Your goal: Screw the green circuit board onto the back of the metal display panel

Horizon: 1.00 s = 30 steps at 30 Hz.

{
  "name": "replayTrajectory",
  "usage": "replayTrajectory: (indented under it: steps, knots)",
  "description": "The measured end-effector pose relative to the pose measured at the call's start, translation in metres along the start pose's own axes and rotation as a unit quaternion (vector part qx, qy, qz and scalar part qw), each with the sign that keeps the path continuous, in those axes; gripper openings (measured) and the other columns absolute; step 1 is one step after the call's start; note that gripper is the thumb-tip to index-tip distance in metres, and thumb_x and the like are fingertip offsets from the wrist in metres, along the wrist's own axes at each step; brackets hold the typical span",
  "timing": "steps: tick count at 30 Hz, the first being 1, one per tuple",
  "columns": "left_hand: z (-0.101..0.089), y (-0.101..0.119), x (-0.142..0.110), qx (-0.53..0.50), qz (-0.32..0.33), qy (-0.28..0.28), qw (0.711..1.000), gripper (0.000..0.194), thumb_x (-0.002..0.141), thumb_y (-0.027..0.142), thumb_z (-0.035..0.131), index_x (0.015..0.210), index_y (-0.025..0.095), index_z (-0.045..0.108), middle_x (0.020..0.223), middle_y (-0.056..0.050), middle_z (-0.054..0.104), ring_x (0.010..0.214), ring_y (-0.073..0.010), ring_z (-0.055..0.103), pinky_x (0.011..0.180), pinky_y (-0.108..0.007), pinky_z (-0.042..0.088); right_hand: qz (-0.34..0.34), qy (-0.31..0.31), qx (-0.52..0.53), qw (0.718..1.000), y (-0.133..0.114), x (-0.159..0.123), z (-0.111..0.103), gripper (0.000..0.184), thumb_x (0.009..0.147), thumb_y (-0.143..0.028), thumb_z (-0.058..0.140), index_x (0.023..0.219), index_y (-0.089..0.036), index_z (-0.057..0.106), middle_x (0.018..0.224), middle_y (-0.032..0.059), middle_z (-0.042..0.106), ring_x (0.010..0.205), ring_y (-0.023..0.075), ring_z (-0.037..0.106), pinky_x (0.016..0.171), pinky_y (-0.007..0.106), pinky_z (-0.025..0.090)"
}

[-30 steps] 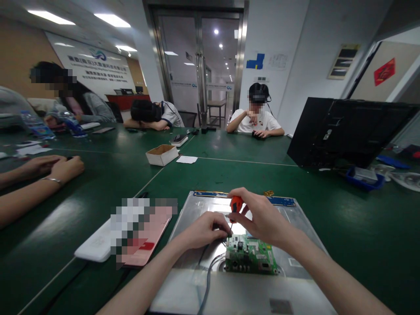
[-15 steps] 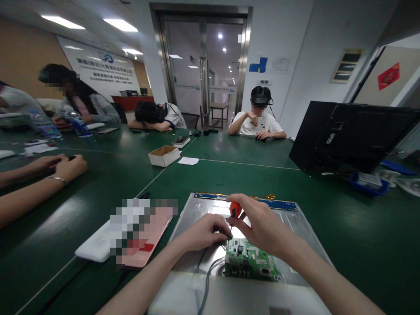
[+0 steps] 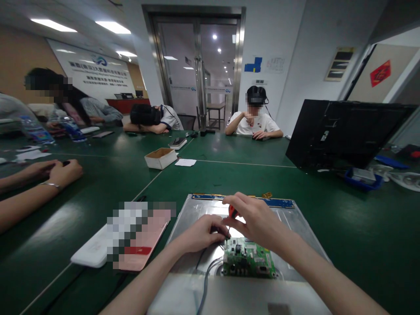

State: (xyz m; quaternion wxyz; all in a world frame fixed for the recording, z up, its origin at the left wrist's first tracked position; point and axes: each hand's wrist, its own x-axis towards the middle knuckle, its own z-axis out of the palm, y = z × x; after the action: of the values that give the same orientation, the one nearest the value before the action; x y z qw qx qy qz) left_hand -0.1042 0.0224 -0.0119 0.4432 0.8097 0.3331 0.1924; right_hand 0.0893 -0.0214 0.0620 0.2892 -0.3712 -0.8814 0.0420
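Observation:
A silver metal panel [image 3: 295,232] lies flat on the green table in front of me, with a small green circuit board [image 3: 248,260] on it. My right hand [image 3: 257,221] is closed round a small screwdriver with an orange handle [image 3: 232,212], its tip pointing down at the board's far left corner. My left hand [image 3: 201,234] is closed in a pinch at that same corner, beside the tip; what it grips is hidden. A grey cable [image 3: 205,280] runs from the board toward me.
A white box and a pink phone [image 3: 144,245] lie left of the panel. A black monitor back [image 3: 341,131] stands at the right, and a small cardboard box [image 3: 160,157] sits mid-table. Another person's arms [image 3: 36,183] rest at the left; other people sit at the far side.
My right hand has turned over the screwdriver handle, so less of the orange shows. The view has shifted slightly. My left hand stays at the board's corner.

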Motion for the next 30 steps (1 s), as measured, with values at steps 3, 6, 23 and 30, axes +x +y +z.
replayTrajectory:
  steps: [3,6,23,30]
  knots:
    - [0.001,-0.001,0.000,-0.007,0.001,0.012,1.000,0.016,0.068,0.006,0.063,0.077,0.018,0.070,0.080,0.001,0.069,0.075,-0.0161,0.060,0.076,-0.029,0.048,-0.001,-0.011,0.007,1.000,-0.003,-0.001,-0.003,0.027,0.090,-0.025,0.056,0.115,-0.018,0.052,0.095,0.0070,0.065,0.079,0.0200,0.062,0.066,0.032,0.046]
    - [0.001,-0.003,-0.001,-0.016,0.010,-0.005,1.000,0.012,0.072,0.009,0.063,0.077,0.017,0.070,0.079,0.000,0.069,0.076,-0.0165,0.061,0.076,-0.029,0.048,0.001,-0.022,0.036,0.999,-0.005,-0.002,-0.005,0.038,0.085,-0.018,0.054,0.123,-0.019,0.046,0.104,0.0088,0.065,0.085,0.0204,0.062,0.070,0.032,0.046]
    - [0.000,0.006,-0.001,0.003,0.000,0.001,1.000,0.016,0.072,0.006,0.063,0.079,0.018,0.071,0.081,0.001,0.071,0.075,-0.0158,0.061,0.076,-0.028,0.048,0.012,-0.012,0.003,1.000,-0.002,-0.002,0.003,0.033,0.091,-0.024,0.052,0.123,-0.022,0.045,0.094,0.0044,0.064,0.075,0.0180,0.059,0.063,0.030,0.041]
    - [0.002,0.001,-0.002,0.005,0.008,0.011,1.000,0.014,0.072,0.008,0.060,0.081,0.016,0.068,0.079,-0.001,0.068,0.075,-0.0165,0.061,0.071,-0.027,0.047,0.019,-0.029,0.054,0.998,-0.001,-0.004,-0.006,0.044,0.086,-0.014,0.050,0.128,-0.020,0.039,0.098,0.0049,0.064,0.076,0.0161,0.058,0.066,0.030,0.043]
